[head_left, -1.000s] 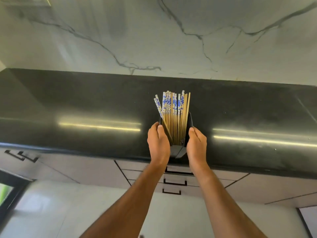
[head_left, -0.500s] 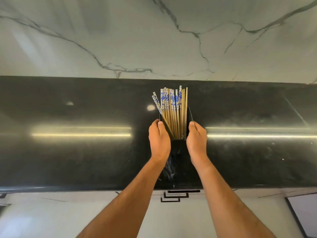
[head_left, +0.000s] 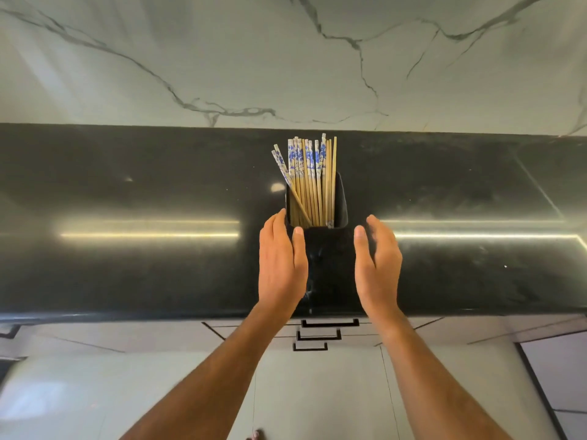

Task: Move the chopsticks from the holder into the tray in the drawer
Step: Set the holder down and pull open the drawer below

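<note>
Both hands, left (head_left: 281, 262) and right (head_left: 378, 262), are open and empty beside the black rectangular holder (head_left: 340, 201); gather the blue-patterned bamboo chopsticks (head_left: 309, 179) as one bundle.

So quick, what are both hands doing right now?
Left hand: open, holding nothing, beside the chopstick holder.
Right hand: open, holding nothing.

The black countertop (head_left: 127, 265) is left bare on both sides of the chopstick holder (head_left: 340, 201). The holder's near face is flanked by the opened left hand (head_left: 281, 265) and right hand (head_left: 378, 265), the left apparently touching its corner. Access from above is unobstructed around the chopsticks (head_left: 309, 179); behind, the marble wall (head_left: 286, 58) is met.
</note>
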`<move>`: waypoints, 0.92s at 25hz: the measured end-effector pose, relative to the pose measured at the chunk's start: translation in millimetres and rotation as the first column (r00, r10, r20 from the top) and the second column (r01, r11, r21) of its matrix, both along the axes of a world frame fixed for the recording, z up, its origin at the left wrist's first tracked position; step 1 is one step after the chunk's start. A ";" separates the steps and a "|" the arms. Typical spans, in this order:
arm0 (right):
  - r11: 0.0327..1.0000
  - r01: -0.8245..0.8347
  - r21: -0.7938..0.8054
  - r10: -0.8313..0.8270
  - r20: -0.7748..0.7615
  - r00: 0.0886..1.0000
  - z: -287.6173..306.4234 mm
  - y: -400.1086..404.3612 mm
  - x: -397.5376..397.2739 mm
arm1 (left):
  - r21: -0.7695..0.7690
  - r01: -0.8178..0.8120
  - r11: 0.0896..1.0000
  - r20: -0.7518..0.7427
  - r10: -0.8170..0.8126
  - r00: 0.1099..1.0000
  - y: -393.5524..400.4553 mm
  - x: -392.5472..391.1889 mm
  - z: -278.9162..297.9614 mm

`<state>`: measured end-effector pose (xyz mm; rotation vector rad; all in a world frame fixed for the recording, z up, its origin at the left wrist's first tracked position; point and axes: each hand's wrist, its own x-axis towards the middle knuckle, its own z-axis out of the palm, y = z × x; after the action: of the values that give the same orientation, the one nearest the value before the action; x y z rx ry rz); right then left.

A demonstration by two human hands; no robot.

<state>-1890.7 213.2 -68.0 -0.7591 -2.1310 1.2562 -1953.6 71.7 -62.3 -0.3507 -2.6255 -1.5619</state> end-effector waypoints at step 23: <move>0.588 -0.710 0.387 0.256 0.744 0.617 -163.4 8.9 107.4 | -0.846 0.333 0.417 0.103 -0.484 0.869 0.5 110.9 -176.0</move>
<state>-1783.3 222.1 -231.4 -0.1986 -3.2585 0.3259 -1842.7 72.2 -238.3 -1.1929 -3.0866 -0.0440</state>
